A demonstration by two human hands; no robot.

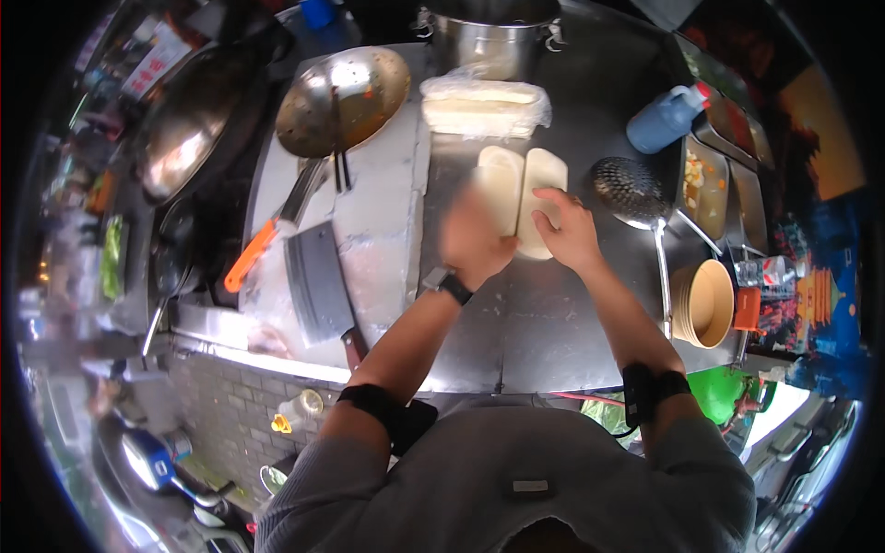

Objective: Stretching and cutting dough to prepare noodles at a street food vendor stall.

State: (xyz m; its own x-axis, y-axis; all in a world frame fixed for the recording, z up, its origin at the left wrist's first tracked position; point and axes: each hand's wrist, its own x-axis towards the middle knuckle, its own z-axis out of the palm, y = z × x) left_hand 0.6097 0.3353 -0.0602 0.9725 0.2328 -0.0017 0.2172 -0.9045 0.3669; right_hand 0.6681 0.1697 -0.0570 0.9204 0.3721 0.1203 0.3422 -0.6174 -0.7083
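Note:
Two cream oblong takeaway trays lie side by side on the steel counter before me, a left tray [503, 186] and a right tray [546, 171]. My left hand [477, 235] is over the near left part of the left tray, its thumb towards the seam between the two. Motion blur hides its fingers, so its grip is unclear. Over the right tray is my right hand [568, 231], thumb and fingers apart with nothing between them; whether it touches the tray is hard to tell. Beyond them sits a plastic-wrapped stack of similar trays [484, 110].
On the left board [380, 276] lie a cleaver [318, 283], an orange-handled knife [252, 252] and a wok [304, 117] with chopsticks. To the right are a perforated ladle [628, 183], a blue jug [660, 124], stacked paper bowls [709, 304] and food pans [715, 207]. A steel pot [484, 45] stands behind.

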